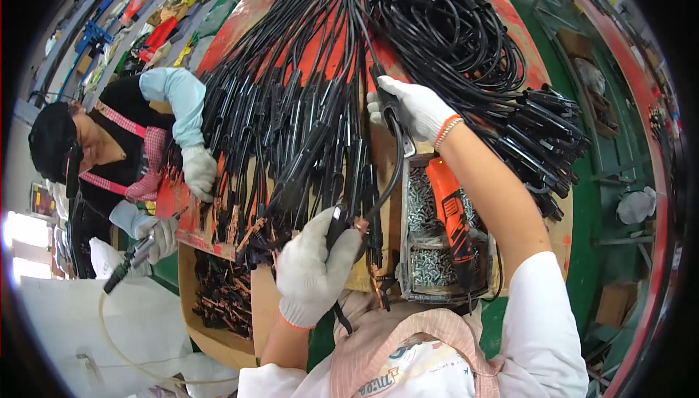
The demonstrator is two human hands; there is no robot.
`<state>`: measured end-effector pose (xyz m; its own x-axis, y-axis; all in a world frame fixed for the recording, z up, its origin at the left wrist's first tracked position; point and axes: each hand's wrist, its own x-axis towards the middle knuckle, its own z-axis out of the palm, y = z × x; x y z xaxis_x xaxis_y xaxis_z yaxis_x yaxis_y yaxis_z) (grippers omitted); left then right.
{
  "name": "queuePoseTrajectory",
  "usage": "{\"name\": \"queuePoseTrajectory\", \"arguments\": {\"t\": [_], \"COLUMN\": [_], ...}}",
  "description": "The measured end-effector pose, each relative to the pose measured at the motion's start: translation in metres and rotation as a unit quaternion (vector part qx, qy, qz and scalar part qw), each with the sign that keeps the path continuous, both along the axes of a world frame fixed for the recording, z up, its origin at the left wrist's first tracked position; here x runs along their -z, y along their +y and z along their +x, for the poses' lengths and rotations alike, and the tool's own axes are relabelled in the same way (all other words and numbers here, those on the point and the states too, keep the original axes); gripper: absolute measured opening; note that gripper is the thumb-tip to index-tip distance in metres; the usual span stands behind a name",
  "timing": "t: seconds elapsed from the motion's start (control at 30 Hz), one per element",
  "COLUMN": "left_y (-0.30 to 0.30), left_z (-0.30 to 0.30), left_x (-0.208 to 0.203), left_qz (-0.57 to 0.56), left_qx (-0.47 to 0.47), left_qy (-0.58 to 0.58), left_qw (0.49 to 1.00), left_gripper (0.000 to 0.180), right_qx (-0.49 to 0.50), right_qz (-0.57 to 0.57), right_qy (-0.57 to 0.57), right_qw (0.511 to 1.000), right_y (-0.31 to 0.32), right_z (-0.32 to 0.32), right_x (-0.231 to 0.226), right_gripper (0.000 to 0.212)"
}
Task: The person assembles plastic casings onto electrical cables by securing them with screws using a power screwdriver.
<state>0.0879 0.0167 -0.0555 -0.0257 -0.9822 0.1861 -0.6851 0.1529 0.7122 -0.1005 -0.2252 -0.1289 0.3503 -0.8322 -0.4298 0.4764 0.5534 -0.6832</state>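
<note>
My left hand point(317, 270), in a white glove, is closed around a black plastic handle point(337, 225). A copper-coloured end point(362, 225) of a black cable shows beside its fingertips. Further up, my gloved right hand point(416, 110) grips a black clamp-like handle point(394, 117) with a bare metal loop at its lower end. Black cable runs down from that handle toward my left hand. Rows of black cables with handles point(291, 128) lie to the left of both hands. Under my right forearm, an orange power screwdriver point(448, 205) lies across a tray of screws point(405, 267).
Coiled black cables point(451, 26) pile at the far right of the red table point(211, 52). To the left, a co-worker point(124, 139) in white gloves holds an air-hosed tool point(131, 259). A cardboard box point(218, 343) with copper and black parts stands below the table's left edge.
</note>
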Motion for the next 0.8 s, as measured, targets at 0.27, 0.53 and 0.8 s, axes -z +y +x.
{"name": "queuePoseTrajectory", "arguments": {"t": [0.27, 0.53, 0.8], "left_y": [0.008, 0.0, -0.028], "left_z": [-0.027, -0.046, -0.052], "left_x": [0.016, 0.029, 0.05], "left_qz": [0.081, 0.066, -0.113], "left_qx": [-0.013, -0.033, -0.031], "left_qy": [0.278, 0.387, 0.421], "left_qw": [0.957, 0.919, 0.9], "left_gripper": [0.05, 0.051, 0.047], "right_qx": [-0.057, 0.042, 0.01], "right_qz": [-0.062, -0.035, -0.149], "right_qy": [-0.059, -0.089, -0.044], "right_qw": [0.995, 0.995, 0.988], "right_y": [0.081, 0.117, 0.147], "right_z": [0.034, 0.029, 0.042], "right_x": [-0.05, -0.061, -0.072], "right_gripper": [0.021, 0.018, 0.021]}}
